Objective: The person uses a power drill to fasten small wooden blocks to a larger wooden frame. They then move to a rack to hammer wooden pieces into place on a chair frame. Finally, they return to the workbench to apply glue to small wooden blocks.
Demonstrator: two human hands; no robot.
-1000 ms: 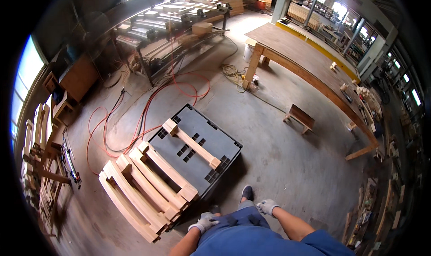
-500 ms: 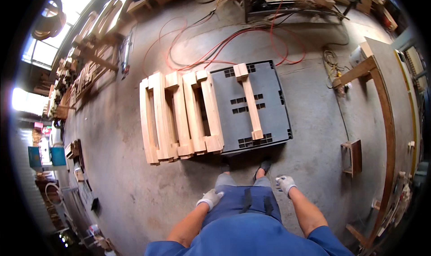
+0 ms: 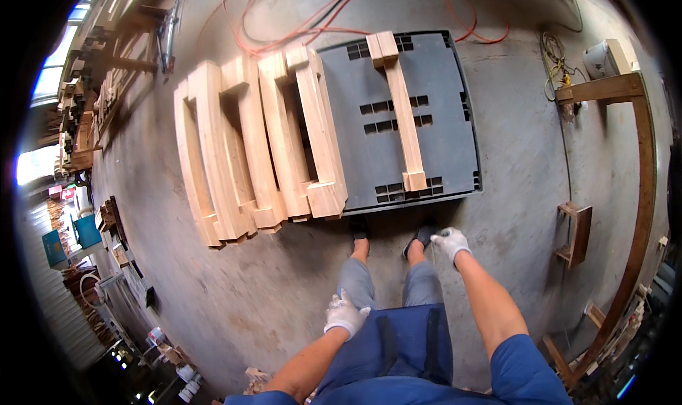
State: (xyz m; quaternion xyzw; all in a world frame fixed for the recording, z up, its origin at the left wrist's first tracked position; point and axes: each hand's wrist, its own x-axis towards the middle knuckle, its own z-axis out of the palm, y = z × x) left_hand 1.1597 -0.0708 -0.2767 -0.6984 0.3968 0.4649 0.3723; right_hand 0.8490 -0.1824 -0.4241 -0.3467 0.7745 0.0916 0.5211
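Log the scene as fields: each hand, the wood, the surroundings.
Left hand: gloved, beside the dark blue apron, nothing seen in it
Right hand: gloved, near the right shoe, nothing seen in it
Lone wooden piece: lying on the grey pallet
Curved wooden pieces: side by side, left of the lone piece
Surroundings: red hoses beyond the pallet, small wooden stool at right

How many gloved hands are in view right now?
2: the left hand, beside the blue cloth; the right hand, just right of a dark shoe in the picture. Neither looks hidden.
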